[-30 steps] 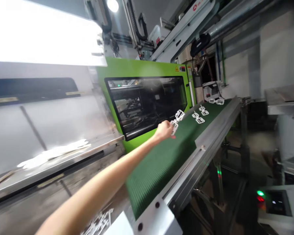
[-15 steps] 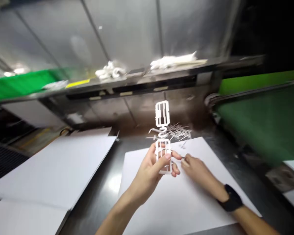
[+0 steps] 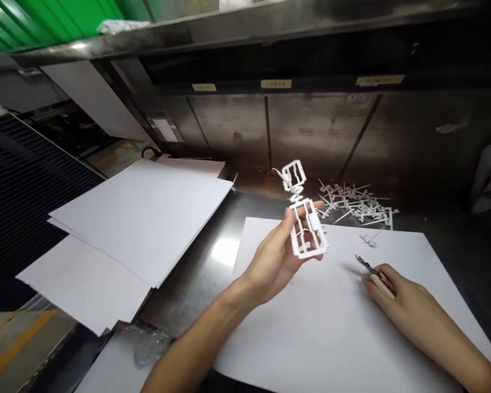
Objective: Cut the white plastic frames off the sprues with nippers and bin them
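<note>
My left hand [image 3: 276, 256] holds a white moulded plastic piece [image 3: 305, 226] above a white sheet [image 3: 311, 327] on the steel bench. The piece is two flat frames joined by a thin runner, the upper frame sticking up past my fingers. My right hand [image 3: 405, 305] rests on the sheet to the right, closed on a small cutting tool [image 3: 372, 270] whose dark tip points up and left, a short way from the piece.
A heap of cut white plastic runners [image 3: 355, 202] lies at the back of the bench. A stack of large white sheets [image 3: 139, 218] lies to the left. A steel machine panel [image 3: 270, 120] rises behind. A crumpled clear bag [image 3: 149, 346] sits near the bench's front edge.
My left hand took the piece off the green conveyor and brought it over the white sheet. My view swung down to the bench. My right hand drew away to the right with the tool.
</note>
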`<state>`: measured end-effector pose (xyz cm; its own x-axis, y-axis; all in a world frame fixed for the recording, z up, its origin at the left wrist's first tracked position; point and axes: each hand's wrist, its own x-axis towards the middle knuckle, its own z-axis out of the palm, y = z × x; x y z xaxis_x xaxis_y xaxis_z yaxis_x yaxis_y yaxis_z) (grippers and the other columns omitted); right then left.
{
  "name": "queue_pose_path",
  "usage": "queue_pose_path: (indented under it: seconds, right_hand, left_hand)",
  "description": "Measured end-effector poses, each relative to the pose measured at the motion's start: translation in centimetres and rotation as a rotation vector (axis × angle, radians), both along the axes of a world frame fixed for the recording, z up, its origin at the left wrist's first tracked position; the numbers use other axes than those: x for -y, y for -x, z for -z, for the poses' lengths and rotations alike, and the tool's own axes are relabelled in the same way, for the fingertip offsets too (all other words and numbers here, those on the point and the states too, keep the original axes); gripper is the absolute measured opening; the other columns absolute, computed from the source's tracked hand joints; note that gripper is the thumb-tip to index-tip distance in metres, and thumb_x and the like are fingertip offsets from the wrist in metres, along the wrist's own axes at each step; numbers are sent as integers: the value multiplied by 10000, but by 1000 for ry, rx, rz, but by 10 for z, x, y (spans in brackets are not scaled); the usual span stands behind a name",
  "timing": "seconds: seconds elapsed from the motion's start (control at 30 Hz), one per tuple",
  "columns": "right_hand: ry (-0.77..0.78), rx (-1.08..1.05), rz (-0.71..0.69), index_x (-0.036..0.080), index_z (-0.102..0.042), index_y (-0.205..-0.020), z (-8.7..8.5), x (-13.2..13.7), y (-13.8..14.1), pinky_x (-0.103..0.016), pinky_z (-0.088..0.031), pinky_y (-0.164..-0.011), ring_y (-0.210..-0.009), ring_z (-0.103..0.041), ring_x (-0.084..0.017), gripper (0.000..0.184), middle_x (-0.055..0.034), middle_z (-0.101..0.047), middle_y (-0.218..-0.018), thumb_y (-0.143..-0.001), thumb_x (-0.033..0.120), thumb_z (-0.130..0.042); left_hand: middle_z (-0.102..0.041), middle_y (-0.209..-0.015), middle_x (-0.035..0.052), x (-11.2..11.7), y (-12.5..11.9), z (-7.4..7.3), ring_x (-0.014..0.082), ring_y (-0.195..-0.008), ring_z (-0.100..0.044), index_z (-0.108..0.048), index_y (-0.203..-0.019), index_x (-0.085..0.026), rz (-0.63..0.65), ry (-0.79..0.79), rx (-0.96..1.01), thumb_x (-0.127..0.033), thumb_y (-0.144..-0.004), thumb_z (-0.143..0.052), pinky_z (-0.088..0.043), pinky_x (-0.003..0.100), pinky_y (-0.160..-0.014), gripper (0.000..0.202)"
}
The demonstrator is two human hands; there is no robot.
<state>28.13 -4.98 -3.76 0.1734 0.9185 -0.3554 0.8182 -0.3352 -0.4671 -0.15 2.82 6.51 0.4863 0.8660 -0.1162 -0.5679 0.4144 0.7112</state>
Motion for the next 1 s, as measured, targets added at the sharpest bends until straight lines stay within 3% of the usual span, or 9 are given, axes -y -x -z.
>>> queue_pose_path:
  seconds: [0.1, 0.17, 0.23, 0.4, 0.6, 0.8, 1.0]
  right_hand:
    - [10, 21, -9, 305, -537, -1003, -3, 3, 1, -381, -494, -734, -803, -669, -303, 468, -12, -688, -860, -985, 751, -395]
    - [14, 29, -18, 304, -527, -990, -5, 4, 3, -378, -495, -725, -784, -659, -289, 456, -5, -679, -855, -984, 738, -390]
    - [18, 27, -24, 303, -521, -982, -8, 5, 4, -371, -499, -721, -774, -652, -274, 440, 4, -672, -853, -988, 723, -388]
    - [-7, 37, -24, 301, -528, -987, -8, 8, 5, -361, -497, -692, -769, -660, -266, 409, 0, -675, -864, -989, 690, -402]
    - [-36, 72, -47, 308, -548, -1014, 1, 12, 1, -377, -498, -665, -757, -669, -282, 441, -21, -676, -883, -966, 718, -396]
    - [-71, 67, -69, 298, -559, -1033, 12, 16, -3, -363, -479, -632, -715, -661, -281, 424, -37, -671, -881, -999, 698, -423]
    - [-59, 61, -97, 292, -573, -1052, 23, 21, -10, -338, -486, -621, -717, -663, -257, 401, -23, -657, -881, -1061, 678, -462]
  left_hand:
    - [-708, -1186, 99, -1, -5, 12, 181, -956, -703, -767, -1363, -215, -51, -32, -102, -425, -1134, -547, -592, 324, -915, 380]
    - [-714, -1379, 137, -2, -7, 17, 246, -1057, -754, -729, -1398, -216, -37, -65, -134, -422, -1128, -560, -601, 401, -982, 379]
    - [-703, -1446, 151, -2, -7, 19, 266, -1074, -769, -668, -1478, -234, 5, -89, -148, -439, -1131, -555, -612, 423, -975, 419]
    - [-724, -1222, 97, -2, -9, 21, 174, -916, -704, -678, -1486, -260, -27, -68, -180, -567, -1134, -484, -600, 295, -824, 506]
    - [-631, -1077, 81, -5, -12, 21, 144, -799, -594, -772, -1371, -211, -57, 30, -63, -747, -1059, -469, -554, 249, -738, 691]
    - [-574, -1015, 85, -5, -8, 17, 141, -731, -520, -773, -1377, -157, -90, 43, 7, -703, -1102, -345, -506, 249, -696, 746]
    - [-573, -1056, 80, -2, -5, 15, 126, -783, -594, -739, -1435, -128, -49, 26, 40, -598, -1155, -222, -499, 244, -802, 753]
